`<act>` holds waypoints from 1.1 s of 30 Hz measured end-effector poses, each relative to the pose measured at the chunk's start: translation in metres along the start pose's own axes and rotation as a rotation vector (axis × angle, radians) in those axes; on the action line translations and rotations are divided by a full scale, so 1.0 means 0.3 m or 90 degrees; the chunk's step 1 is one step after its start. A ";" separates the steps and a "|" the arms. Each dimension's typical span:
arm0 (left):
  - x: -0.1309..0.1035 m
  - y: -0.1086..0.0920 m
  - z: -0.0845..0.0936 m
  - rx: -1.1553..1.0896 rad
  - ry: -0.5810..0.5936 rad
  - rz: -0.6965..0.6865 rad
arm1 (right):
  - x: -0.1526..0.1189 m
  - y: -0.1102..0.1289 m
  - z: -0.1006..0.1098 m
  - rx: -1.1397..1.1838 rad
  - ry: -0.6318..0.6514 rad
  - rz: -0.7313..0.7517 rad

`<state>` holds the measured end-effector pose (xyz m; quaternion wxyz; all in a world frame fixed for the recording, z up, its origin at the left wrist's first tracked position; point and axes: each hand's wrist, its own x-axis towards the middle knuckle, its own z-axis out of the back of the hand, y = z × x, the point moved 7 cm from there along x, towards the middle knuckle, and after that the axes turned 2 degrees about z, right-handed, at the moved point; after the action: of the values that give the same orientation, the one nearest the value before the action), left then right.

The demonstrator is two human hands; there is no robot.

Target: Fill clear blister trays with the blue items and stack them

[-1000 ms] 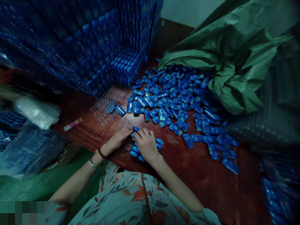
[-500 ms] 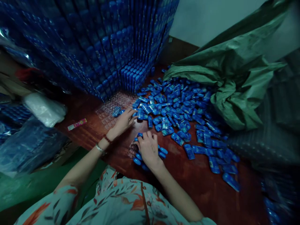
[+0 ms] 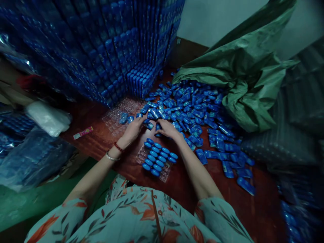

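Seen from above, a person in a floral top reaches both bare hands over a reddish-brown table (image 3: 217, 189) to the near edge of a loose heap of small blue bottles (image 3: 187, 101). The left hand (image 3: 133, 131), with a beaded bracelet (image 3: 117, 146) and a silver bangle (image 3: 111, 157) at its wrist, has its fingers bent beside a bottle (image 3: 149, 125); whether it pinches that bottle cannot be told. The right hand (image 3: 169, 130) curves its thumb and fingers about another bottle (image 3: 158, 128), though how firmly is unclear. Between the forearms, nearer the body, a clear tray (image 3: 165, 172) lies on the table, partly filled with upright blue bottles in slanting rows, some pockets bare. Left of the heap lies a bigger clear sheet of pockets (image 3: 111, 125). Behind rises a tall stack of filled trays (image 3: 101, 50); a crumpled green sack (image 3: 243, 77) drapes at the heap's far right.
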<state>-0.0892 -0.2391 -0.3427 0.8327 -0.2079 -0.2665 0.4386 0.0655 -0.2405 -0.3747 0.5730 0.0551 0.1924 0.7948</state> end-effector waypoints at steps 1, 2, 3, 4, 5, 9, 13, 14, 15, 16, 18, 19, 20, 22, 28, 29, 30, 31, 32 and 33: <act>-0.042 -0.001 0.048 -0.033 -0.037 0.008 | -0.024 0.005 0.010 0.027 -0.026 0.007; -0.091 -0.001 0.095 -0.057 -0.072 0.023 | -0.058 0.010 0.029 0.060 -0.064 0.014; -0.144 0.000 0.137 -0.069 -0.102 0.042 | -0.103 0.014 0.056 0.101 -0.116 0.018; -0.198 0.002 0.170 -0.073 -0.116 0.064 | -0.158 0.012 0.089 0.148 -0.177 0.012; -0.250 0.001 0.193 -0.073 -0.118 0.083 | -0.222 0.006 0.123 0.199 -0.238 -0.004; -0.393 -0.029 0.187 -0.111 -0.066 0.074 | -0.502 -0.037 0.184 0.394 -0.365 -0.122; -0.403 -0.079 0.078 -0.105 0.016 -0.021 | -0.683 -0.029 0.112 0.454 -0.282 -0.180; -0.393 -0.090 0.051 -0.084 0.034 -0.050 | -0.709 -0.021 0.091 0.440 -0.276 -0.186; -0.382 -0.100 0.029 -0.062 0.049 -0.081 | -0.730 -0.011 0.072 0.419 -0.281 -0.190; -0.373 -0.111 0.011 -0.040 0.064 -0.114 | -0.747 0.001 0.056 0.394 -0.298 -0.194; -0.359 -0.131 -0.007 -0.001 0.088 -0.177 | -0.769 0.032 0.031 0.343 -0.346 -0.192; -0.354 -0.140 -0.009 0.020 0.101 -0.202 | -0.776 0.051 0.020 0.317 -0.369 -0.184; -0.351 -0.148 -0.009 0.044 0.116 -0.223 | -0.781 0.071 0.009 0.291 -0.389 -0.172; -0.348 -0.165 -0.008 0.090 0.156 -0.257 | -0.784 0.110 -0.009 0.241 -0.416 -0.140; -0.341 -0.204 -0.012 0.154 0.238 -0.312 | -0.738 0.178 -0.039 0.077 -0.336 -0.010; -0.341 -0.205 -0.012 0.156 0.227 -0.311 | -0.724 0.183 -0.040 0.043 -0.304 -0.001; -0.343 -0.204 -0.011 0.153 0.213 -0.309 | -0.710 0.187 -0.039 0.009 -0.273 0.003; -0.347 -0.200 -0.011 0.147 0.197 -0.304 | -0.696 0.191 -0.036 -0.025 -0.244 0.005; -0.353 -0.195 -0.012 0.140 0.181 -0.298 | -0.681 0.198 -0.034 -0.060 -0.216 0.008; -0.360 -0.188 -0.013 0.133 0.163 -0.291 | -0.664 0.206 -0.032 -0.092 -0.187 0.013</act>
<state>-0.1029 -0.3603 -0.3413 0.9539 -0.1087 -0.1526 0.2347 0.0747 -0.4452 -0.3344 0.5896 0.1313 0.0484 0.7955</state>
